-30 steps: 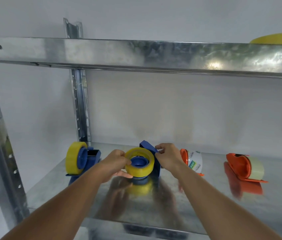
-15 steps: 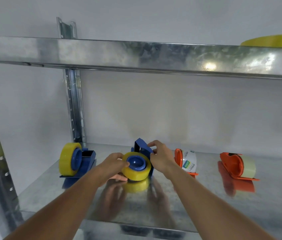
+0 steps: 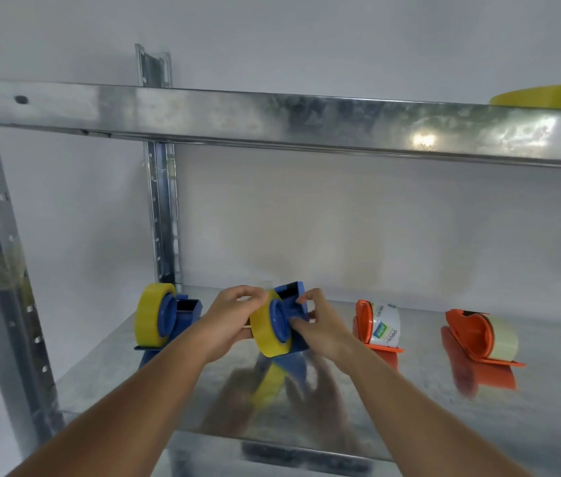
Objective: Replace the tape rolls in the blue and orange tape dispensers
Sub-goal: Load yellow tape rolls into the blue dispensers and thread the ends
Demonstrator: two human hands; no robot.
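Looking down from the head camera, I see my two bare forearms reaching in from the lower edge over a shiny galvanized metal shelf (image 3: 409,425), whose surface mirrors the hands and the coloured plastic above it. A perforated steel upright (image 3: 0,270) stands at the near left.

Farther in, my left hand (image 3: 234,321) curls around the left and top side of a yellow tape roll (image 3: 267,333), fingers bent and pressed onto its rim. My right hand (image 3: 320,327) comes in from the other side, thumb and fingers closed on the body of the blue dispenser (image 3: 294,304) that carries the roll. The roll stands on edge, its blue hub facing right toward me, and I hold the dispenser tilted; whether its base touches the shelf I cannot tell.

To the left, a second blue dispenser (image 3: 186,309) with its own yellow roll (image 3: 150,318) stands on the shelf, apart from my hands. To the right sits an orange dispenser (image 3: 363,321) with a white printed roll (image 3: 385,327), and well beyond it another orange dispenser (image 3: 468,333) with a pale, clear-looking roll (image 3: 504,337).

Behind everything a slotted rear post (image 3: 162,215) rises against a plain white wall (image 3: 341,228). An upper shelf (image 3: 272,118) crosses the view, with a yellow object (image 3: 547,99) resting at its far right.
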